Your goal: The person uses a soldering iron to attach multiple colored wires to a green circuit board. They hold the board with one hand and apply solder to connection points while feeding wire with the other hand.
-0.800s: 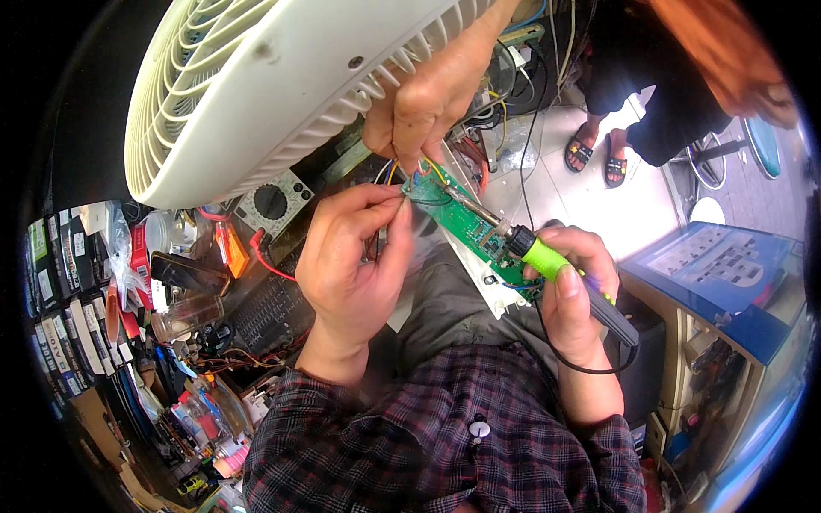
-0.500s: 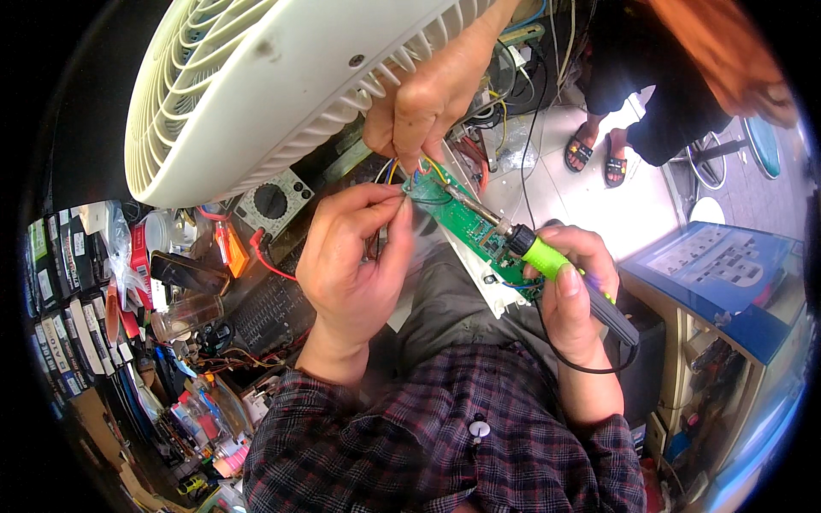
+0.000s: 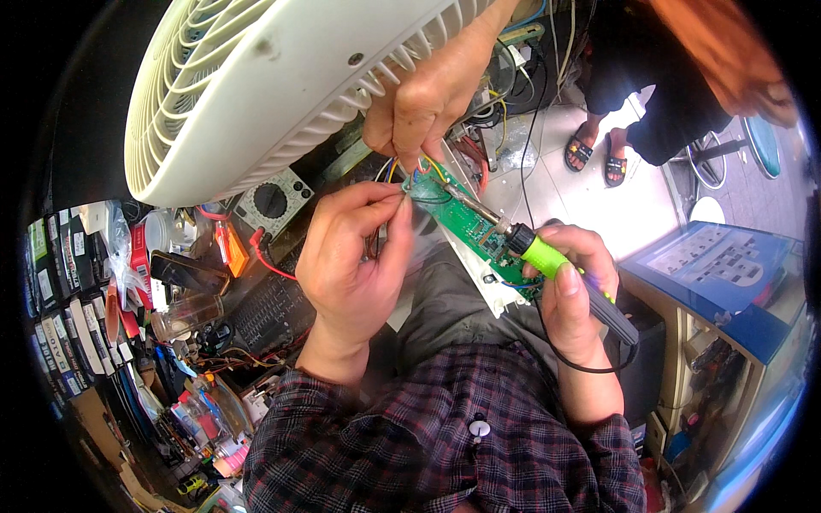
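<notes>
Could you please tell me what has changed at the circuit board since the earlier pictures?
Nothing visibly changed: the right hand still holds the soldering iron on the green circuit board, the left hand still pinches a wire, and another person's hand still steadies the white fan.

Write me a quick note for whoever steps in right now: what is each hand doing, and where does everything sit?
Left hand: fingertips pinch something thin, probably solder wire, at the top end of the green board.
Right hand: grip shut on the soldering iron, tip resting on the board near the coloured wires.
Another person's hand steadies the wires and the white fan above.
Multimeter lies left of the board.
Done: iron and wire are at the joint. Left: whether the joint is finished cannot be told.
</notes>
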Action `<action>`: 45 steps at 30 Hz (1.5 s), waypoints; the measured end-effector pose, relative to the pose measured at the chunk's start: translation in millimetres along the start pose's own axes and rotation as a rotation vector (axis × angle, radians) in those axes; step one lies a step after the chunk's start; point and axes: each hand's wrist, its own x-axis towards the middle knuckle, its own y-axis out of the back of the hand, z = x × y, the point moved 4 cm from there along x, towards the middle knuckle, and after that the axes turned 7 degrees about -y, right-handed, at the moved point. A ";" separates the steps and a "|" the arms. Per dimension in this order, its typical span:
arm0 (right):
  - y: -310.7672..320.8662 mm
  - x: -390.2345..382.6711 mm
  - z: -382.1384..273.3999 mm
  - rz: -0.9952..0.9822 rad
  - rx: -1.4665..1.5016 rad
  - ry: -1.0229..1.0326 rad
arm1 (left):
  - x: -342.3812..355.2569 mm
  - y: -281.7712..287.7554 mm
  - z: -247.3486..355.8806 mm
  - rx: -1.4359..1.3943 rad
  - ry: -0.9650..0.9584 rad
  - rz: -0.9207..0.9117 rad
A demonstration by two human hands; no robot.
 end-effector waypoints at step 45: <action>0.1 -0.9 -1.3 -0.018 -0.049 -0.020 | 1.7 -0.1 4.3 0.011 0.022 -0.016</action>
